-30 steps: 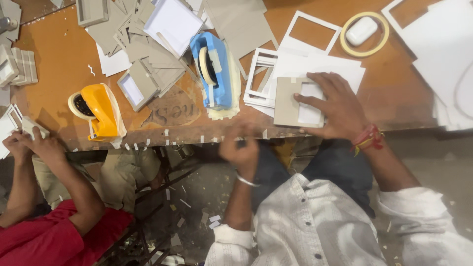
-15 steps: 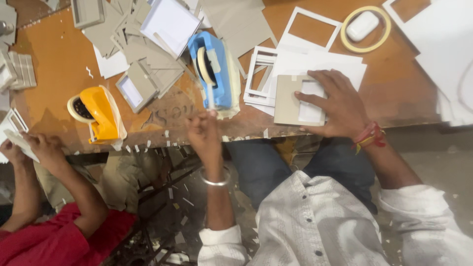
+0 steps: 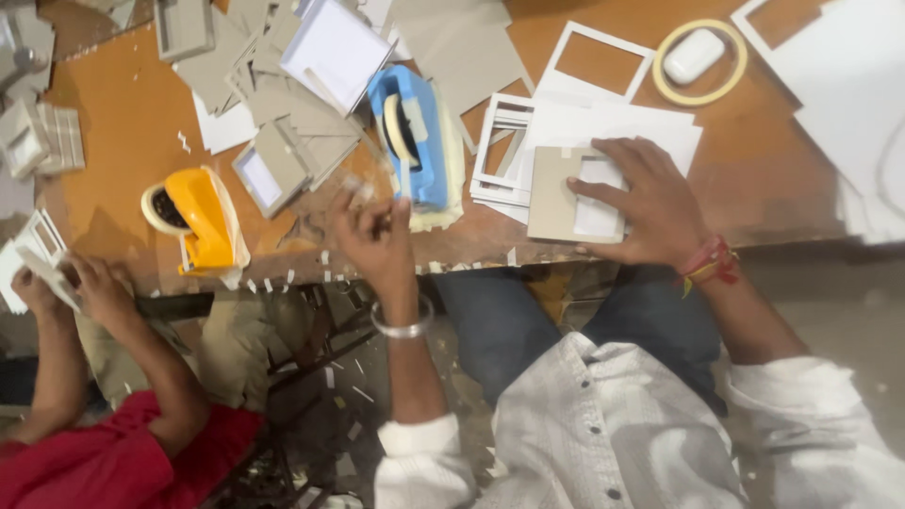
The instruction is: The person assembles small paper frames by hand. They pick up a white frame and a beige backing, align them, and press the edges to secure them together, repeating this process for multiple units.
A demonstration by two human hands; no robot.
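Left hand is pinching, fingers together, at the tape end by the blue tape dispenser near the table's front edge. Right hand is lying flat, fingers spread, pressing down a grey cardboard piece on the stack of white frames. Yellow tape dispenser is sitting well apart, to the left.

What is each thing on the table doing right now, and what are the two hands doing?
Left hand: raised at the table edge, fingers pinched at the blue tape dispenser.
Right hand: pressed flat on the grey card piece.
Grey card piece: lying flat on the white frames.
Blue tape dispenser: standing, roll loaded.
Yellow tape dispenser: standing alone, untouched.
Tape ring: lying flat around a small white case.
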